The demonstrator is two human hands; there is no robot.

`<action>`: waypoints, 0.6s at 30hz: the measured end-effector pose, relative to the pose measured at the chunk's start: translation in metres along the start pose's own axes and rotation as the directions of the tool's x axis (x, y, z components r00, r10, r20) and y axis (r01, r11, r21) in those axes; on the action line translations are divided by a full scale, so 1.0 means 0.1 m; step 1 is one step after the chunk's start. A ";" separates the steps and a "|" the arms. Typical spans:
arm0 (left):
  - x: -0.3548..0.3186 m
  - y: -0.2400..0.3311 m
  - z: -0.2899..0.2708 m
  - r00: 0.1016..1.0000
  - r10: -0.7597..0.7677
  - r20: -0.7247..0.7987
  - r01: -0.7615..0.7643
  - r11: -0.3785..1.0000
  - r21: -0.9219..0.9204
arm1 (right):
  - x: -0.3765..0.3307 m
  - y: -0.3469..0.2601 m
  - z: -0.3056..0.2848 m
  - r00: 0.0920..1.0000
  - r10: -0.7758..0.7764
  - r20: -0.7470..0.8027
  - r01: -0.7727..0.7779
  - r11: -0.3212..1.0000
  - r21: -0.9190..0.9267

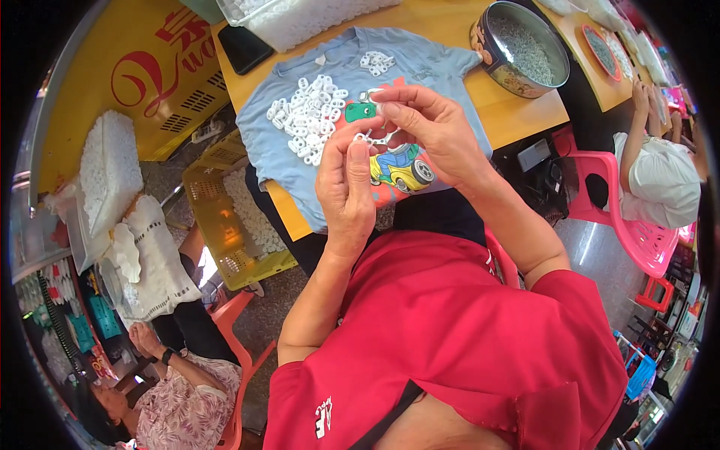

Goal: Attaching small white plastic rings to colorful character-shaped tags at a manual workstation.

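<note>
Small white plastic parts being joined by hand over a worktop (525, 112).

A large pile of loose white pieces (307, 112) waits on the blue T-shirt (420, 64); left hand (345, 187) and right hand (427, 127) pinch one small white piece (366, 137) together; few lie finished (377, 62) beyond.

Small piecework workshop, wooden table (517, 112) heaped with white plastic parts (307, 116), yellow crate (225, 225), seated workers

Single head-worn fisheye view, looking steeply down from above, close over hands and wearer's red shirt; wooden worktop (450, 30) ahead, edges bent at rim.
</note>
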State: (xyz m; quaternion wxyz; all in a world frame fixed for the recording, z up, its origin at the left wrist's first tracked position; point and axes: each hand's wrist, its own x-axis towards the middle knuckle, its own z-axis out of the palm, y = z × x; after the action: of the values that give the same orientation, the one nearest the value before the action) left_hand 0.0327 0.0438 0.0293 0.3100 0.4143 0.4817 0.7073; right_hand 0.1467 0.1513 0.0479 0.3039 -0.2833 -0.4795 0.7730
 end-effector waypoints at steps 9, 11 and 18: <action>0.03 0.00 -0.04 1.000 0.012 -0.005 -0.011 0.995 0.095 | -0.08 -0.19 0.05 0.989 -0.078 0.126 0.095 0.985 -0.140; 0.04 0.01 -0.05 1.000 0.010 0.027 -0.013 0.992 0.125 | -0.10 -0.21 0.07 0.991 -0.064 0.117 0.079 0.989 -0.128; 0.04 -0.01 -0.06 0.999 0.019 0.040 -0.023 0.995 0.101 | -0.10 -0.17 0.09 0.992 -0.075 0.100 0.089 0.987 -0.135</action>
State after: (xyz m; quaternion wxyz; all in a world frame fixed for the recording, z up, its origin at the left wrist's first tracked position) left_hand 0.0259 0.0450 0.0283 0.2906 0.4480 0.5064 0.6770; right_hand 0.1505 0.1447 0.0686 0.2920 -0.2472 -0.5574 0.7369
